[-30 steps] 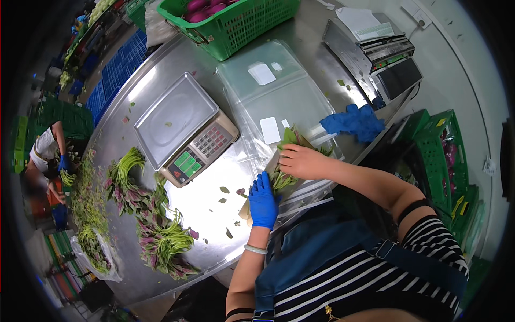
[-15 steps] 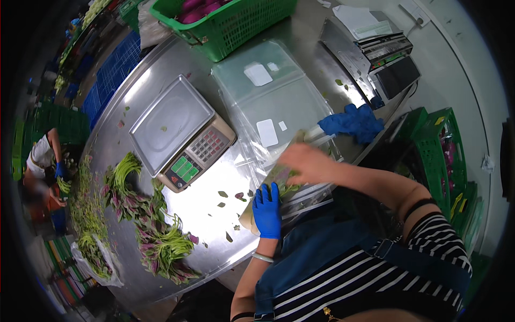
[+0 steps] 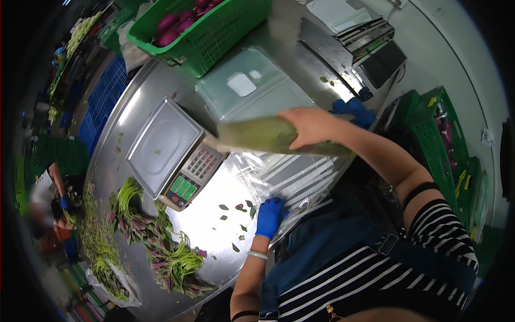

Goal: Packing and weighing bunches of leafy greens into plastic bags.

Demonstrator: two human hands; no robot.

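My bare right hand [image 3: 311,127] grips a long, clear plastic bag of leafy greens [image 3: 257,134], blurred by motion, above a stack of flat clear plastic bags [image 3: 300,174]. The bag's left end reaches close to the digital scale [image 3: 196,166], whose metal pan [image 3: 166,145] bears only a small leaf bit. Near the table's front edge, my blue-gloved left hand [image 3: 270,217] has its fingers bent and closed at the edge of a clear plastic bag in the stack. Bunches of red-and-green amaranth [image 3: 174,263] lie to the left.
A green crate [image 3: 225,32] of purple vegetables stands at the back. A sealing machine [image 3: 343,59] and a crumpled blue glove [image 3: 354,111] are at the right. Green crates [image 3: 437,145] are stacked beside me. Loose leaves dot the metal table [image 3: 214,252]. Another person [image 3: 51,196] works at far left.
My right hand has lifted the bag of greens off the plastic stack and swung it toward the scale. My left hand's outstretched fingers have curled in at the stack's edge.
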